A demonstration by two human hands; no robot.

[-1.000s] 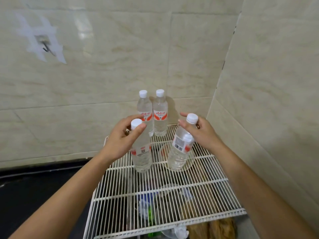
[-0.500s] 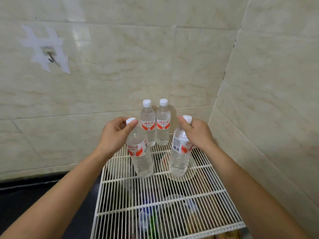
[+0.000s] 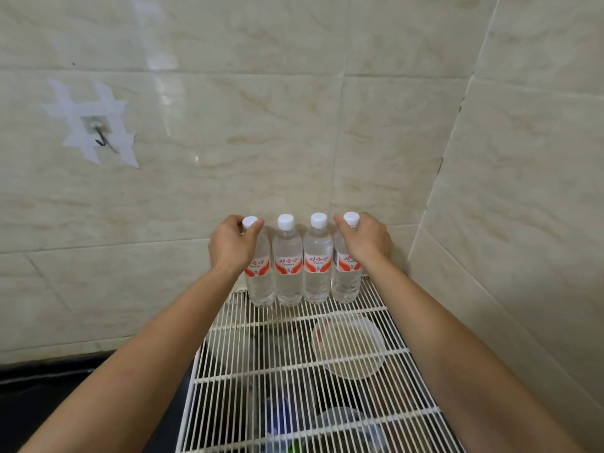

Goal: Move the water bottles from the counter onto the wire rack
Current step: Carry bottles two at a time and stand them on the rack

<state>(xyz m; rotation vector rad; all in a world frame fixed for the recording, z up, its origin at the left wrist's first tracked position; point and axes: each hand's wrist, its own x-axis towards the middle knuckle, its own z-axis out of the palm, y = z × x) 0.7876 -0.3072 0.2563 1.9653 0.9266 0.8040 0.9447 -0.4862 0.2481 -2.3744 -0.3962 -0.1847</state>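
Your four clear plastic water bottles (image 3: 287,289), each with a white screw cap and a red-and-white label, stand upright in a tight row along the back edge of the white wire rack (image 3: 294,371), close to the beige tiled wall (image 3: 228,142), with neighbours touching. Your left hand (image 3: 233,246) is curled round the neck of the leftmost bottle (image 3: 261,284), pinching just under the cap. Your right hand (image 3: 366,243) grips the neck of the rightmost bottle (image 3: 346,284) in the same way. The second bottle (image 3: 287,263) and the third bottle (image 3: 317,263) stand free between them. All four look full, so expect real weight for their size. Expect too a thin wall that dents if you squeeze the middle, and a smooth label band that may slide in your palm. The neck under the cap is the stiff part and a sound hold for short shifts; for a longer carry, wrap the body just above the label. The narrow bases sit on thin wires with gaps, so I judge tipping the main risk: let go only once each base rests flat. Then lift your fingers straight up so you do not knock the neighbours. No bottle shows on the visible part of the dark counter (image 3: 49,403) at lower left.
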